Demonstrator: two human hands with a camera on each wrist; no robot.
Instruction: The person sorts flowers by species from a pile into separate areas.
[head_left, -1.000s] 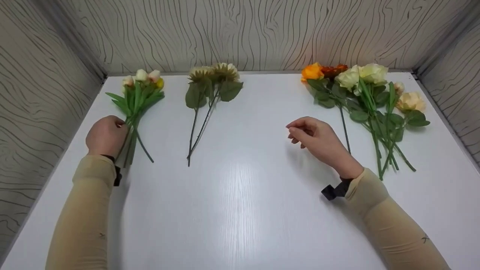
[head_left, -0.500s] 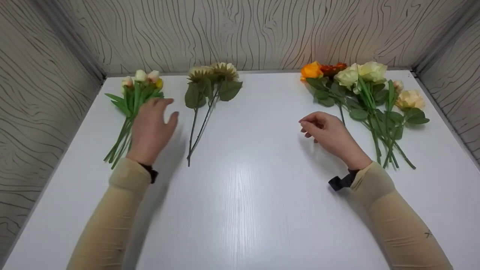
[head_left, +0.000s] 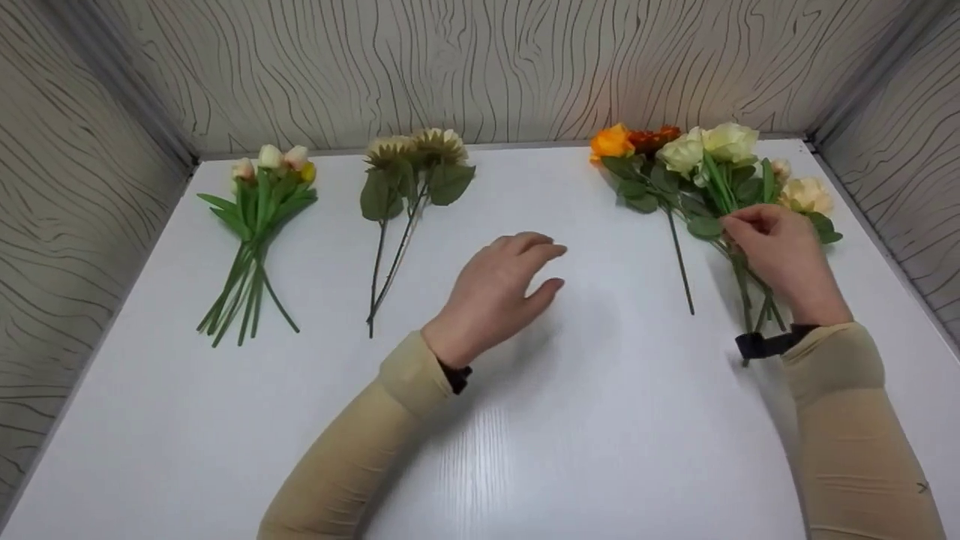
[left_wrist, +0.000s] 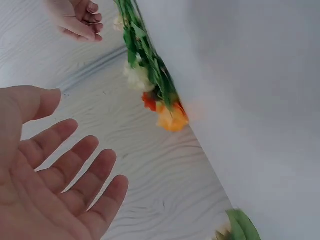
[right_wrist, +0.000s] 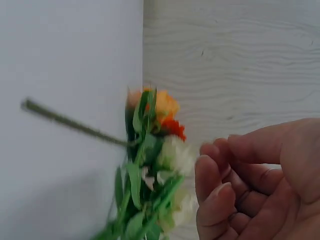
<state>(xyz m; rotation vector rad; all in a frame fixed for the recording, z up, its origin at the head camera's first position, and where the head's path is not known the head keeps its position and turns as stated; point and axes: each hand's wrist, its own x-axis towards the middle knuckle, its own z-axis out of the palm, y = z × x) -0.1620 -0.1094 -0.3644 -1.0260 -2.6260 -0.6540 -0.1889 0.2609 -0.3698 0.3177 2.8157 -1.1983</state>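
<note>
My left hand (head_left: pixel 499 292) is above the middle of the white table, fingers spread and relaxed, holding nothing. Over the stems of the right-hand flower pile hovers my right hand (head_left: pixel 784 259), its fingers loosely bent. The right wrist view shows no stem between those fingers (right_wrist: pixel 215 185). That pile has an orange flower (head_left: pixel 611 142), a rust-red flower (head_left: pixel 654 138), cream roses (head_left: pixel 729 142) and a peach flower (head_left: pixel 806 195); the right hand hides part of its stems. A bunch of tulips (head_left: pixel 262 199) lies far left. Beside it lie cream flowers (head_left: pixel 442 146) on two dark stems, turned face down.
The white table (head_left: pixel 187 435) ends at a wood-patterned back wall (head_left: pixel 480 67), close behind the flower heads. Similar walls stand at both sides. Loose stems of the tulips (head_left: pixel 225 315) and of the orange-flower group (head_left: pixel 681 262) point toward the front edge.
My left hand let go of the tulip stems and moved right to mid-table. The right hand moved right, from beside the right pile to over its stems.
</note>
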